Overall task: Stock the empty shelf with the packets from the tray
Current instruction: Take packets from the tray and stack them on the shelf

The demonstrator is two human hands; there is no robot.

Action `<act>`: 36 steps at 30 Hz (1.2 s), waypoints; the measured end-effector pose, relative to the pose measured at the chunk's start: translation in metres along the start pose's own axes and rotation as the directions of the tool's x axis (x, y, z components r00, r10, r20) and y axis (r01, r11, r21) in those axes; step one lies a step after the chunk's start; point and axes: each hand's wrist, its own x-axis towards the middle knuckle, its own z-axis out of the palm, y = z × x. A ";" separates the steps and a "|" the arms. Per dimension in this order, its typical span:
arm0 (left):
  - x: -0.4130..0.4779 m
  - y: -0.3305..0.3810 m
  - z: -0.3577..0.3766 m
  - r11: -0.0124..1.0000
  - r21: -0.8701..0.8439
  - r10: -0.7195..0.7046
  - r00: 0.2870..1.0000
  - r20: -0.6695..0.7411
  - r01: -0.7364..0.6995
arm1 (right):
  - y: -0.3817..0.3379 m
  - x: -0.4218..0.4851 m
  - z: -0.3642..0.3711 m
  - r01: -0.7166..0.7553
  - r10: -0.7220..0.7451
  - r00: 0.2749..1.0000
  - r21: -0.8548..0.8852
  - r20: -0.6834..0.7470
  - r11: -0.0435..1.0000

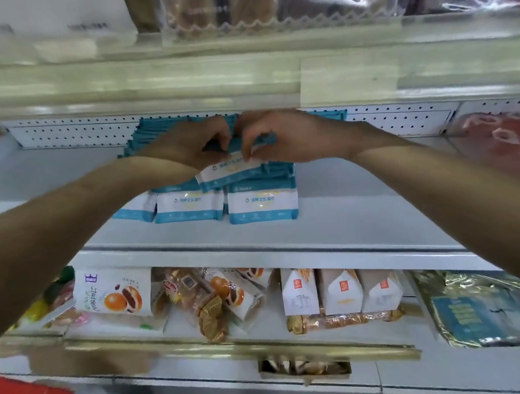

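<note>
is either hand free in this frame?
No, the left hand and right hand both pinch one blue-and-white packet above the shelf.

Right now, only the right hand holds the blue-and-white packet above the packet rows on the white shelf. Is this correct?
Not quite: both hands hold it. The head view shows the left hand and the right hand pinching the blue-and-white packet above the packet rows on the white shelf.
</note>
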 end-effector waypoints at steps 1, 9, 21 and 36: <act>0.002 0.002 -0.001 0.999 0.029 0.028 1.000 0.007 -0.028 | 0.001 0.001 0.002 0.016 -0.016 1.000 -0.013 -0.001 1.000; 0.005 0.005 -0.003 0.995 -0.035 0.095 0.995 0.028 -0.094 | -0.001 0.008 0.008 0.011 -0.012 1.000 -0.069 -0.011 0.998; -0.027 -0.037 -0.016 0.999 0.043 -0.010 0.998 0.062 0.007 | 0.091 -0.046 -0.028 -0.167 0.177 0.977 0.091 -0.120 0.982; -0.083 -0.070 -0.031 0.989 0.144 -0.039 0.994 0.105 0.024 | 0.145 -0.055 0.007 -0.544 0.495 0.834 -0.213 -0.244 0.812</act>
